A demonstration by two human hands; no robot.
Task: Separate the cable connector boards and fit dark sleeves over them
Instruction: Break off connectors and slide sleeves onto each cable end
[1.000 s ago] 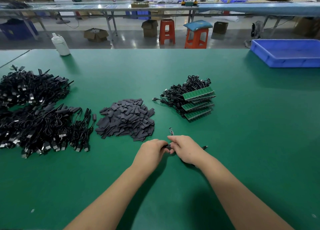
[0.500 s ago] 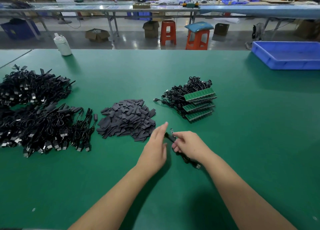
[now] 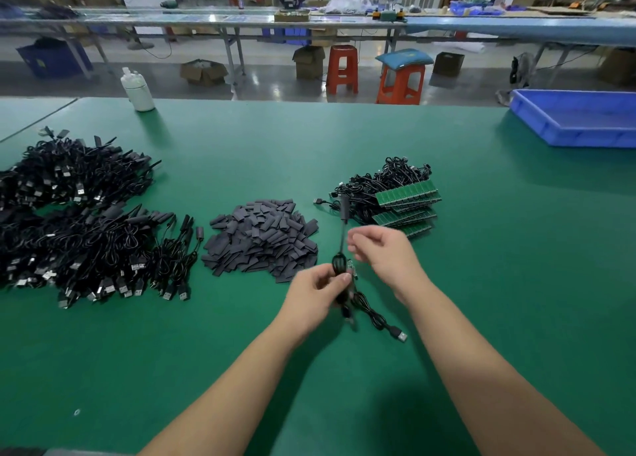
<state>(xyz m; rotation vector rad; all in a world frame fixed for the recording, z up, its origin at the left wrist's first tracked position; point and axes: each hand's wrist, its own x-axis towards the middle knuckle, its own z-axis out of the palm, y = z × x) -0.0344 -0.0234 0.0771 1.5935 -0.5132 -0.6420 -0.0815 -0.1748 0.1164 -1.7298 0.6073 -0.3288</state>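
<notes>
Cable (image 3: 344,283) hangs above the near counter (image 3: 481,249), pinched in left hand (image 3: 315,295) fingers; right hand (image 3: 383,254) loosely curled, grasping nothing visible. Its tiny board (image 3: 351,268) could snag or slip sleeving.

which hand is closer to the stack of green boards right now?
Right. The right hand hangs just in front of the green board stack, nearly at its front edge. The left hand grips a black cable lower down and further left, farther from the stack.
</notes>
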